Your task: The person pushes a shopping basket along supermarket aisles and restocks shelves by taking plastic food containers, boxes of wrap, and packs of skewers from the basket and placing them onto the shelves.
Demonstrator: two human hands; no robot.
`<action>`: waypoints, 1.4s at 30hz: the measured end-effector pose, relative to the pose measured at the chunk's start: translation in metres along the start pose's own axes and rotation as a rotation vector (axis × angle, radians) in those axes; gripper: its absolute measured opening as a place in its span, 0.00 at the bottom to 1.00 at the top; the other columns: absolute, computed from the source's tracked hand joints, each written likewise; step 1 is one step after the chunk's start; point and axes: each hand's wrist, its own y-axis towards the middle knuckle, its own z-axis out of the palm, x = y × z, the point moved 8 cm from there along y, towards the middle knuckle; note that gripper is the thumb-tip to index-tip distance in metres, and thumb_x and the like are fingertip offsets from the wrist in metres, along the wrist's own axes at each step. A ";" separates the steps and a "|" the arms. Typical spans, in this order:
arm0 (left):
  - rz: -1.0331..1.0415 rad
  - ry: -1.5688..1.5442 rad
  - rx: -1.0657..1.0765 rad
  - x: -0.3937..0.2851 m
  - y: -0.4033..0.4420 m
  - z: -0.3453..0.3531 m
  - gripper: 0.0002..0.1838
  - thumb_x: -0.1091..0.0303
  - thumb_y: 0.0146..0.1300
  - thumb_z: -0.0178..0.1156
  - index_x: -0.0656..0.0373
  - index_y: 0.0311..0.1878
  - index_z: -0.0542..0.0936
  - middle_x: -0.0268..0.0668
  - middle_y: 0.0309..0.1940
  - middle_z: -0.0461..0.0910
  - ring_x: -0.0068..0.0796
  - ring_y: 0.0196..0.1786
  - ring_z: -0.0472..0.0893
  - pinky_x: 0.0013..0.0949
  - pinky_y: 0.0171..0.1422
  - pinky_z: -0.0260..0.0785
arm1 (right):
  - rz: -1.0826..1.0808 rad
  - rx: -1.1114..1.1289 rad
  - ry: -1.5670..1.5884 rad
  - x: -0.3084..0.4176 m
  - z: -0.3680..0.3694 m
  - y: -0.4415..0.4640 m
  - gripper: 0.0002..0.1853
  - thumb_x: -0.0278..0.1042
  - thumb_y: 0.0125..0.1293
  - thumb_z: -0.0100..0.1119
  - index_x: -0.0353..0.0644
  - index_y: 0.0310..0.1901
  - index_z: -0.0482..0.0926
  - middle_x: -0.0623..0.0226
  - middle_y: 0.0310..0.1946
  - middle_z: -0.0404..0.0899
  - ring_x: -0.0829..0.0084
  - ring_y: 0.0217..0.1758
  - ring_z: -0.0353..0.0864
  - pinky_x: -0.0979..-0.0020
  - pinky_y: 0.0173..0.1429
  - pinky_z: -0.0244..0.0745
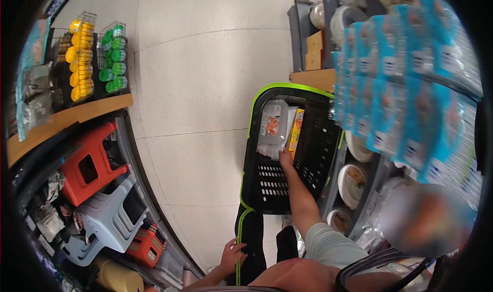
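A black shopping basket (273, 206) with a bright green rim stands on the floor in front of me. Inside, my right hand (286, 158) is closed at the lower end of a narrow yellow box (296, 130); its fingertips are partly hidden. Left of that box lies a clear plastic food-container pack (272, 122) with a picture label, over other clear packaging. My left hand (232, 256) has its fingers curled round the green-edged handle (239, 240) of the basket, low in the view.
Shelves flank the pale tiled floor (190, 97). On the left are yellow-lidded jars (81, 61), green-lidded jars (118, 56), a red stool (92, 163) and a grey-blue stool (105, 215). Blue-topped packs (390, 51) hang close on the right, above stacked round containers (352, 185).
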 end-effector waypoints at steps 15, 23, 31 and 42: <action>-0.595 -0.451 0.054 -0.122 0.041 -0.072 0.32 0.51 0.70 0.57 0.55 0.72 0.64 0.46 0.61 0.75 0.40 0.62 0.76 0.44 0.64 0.70 | -0.548 0.321 0.187 0.325 -0.302 -0.481 0.11 0.30 0.68 0.52 0.30 0.44 0.77 0.49 0.63 0.65 0.53 0.68 0.66 0.61 0.72 0.61; -0.337 -1.609 0.433 -0.429 0.030 -0.084 0.43 0.30 0.72 0.34 0.58 0.72 0.66 0.46 0.64 0.74 0.42 0.63 0.76 0.47 0.65 0.71 | -1.116 0.247 -0.199 0.436 -0.395 -0.737 0.09 0.33 0.64 0.61 0.40 0.43 0.77 0.46 0.69 0.58 0.45 0.75 0.52 0.47 0.76 0.47; -0.405 -1.270 0.499 -0.471 -0.055 -0.007 0.43 0.30 0.72 0.35 0.59 0.72 0.65 0.46 0.64 0.74 0.42 0.64 0.75 0.46 0.68 0.68 | -0.637 -0.320 0.953 0.343 -0.579 -0.726 0.37 0.38 0.65 0.63 0.35 0.71 0.58 0.55 0.68 0.64 0.60 0.73 0.62 0.60 0.76 0.56; -0.141 -0.815 0.734 -0.519 -0.073 0.028 0.42 0.32 0.71 0.39 0.62 0.70 0.68 0.45 0.65 0.74 0.41 0.68 0.72 0.44 0.73 0.62 | -0.717 -0.460 0.709 0.277 -0.640 -0.855 0.12 0.28 0.70 0.54 0.26 0.44 0.82 0.53 0.43 0.85 0.70 0.44 0.84 0.67 0.50 0.78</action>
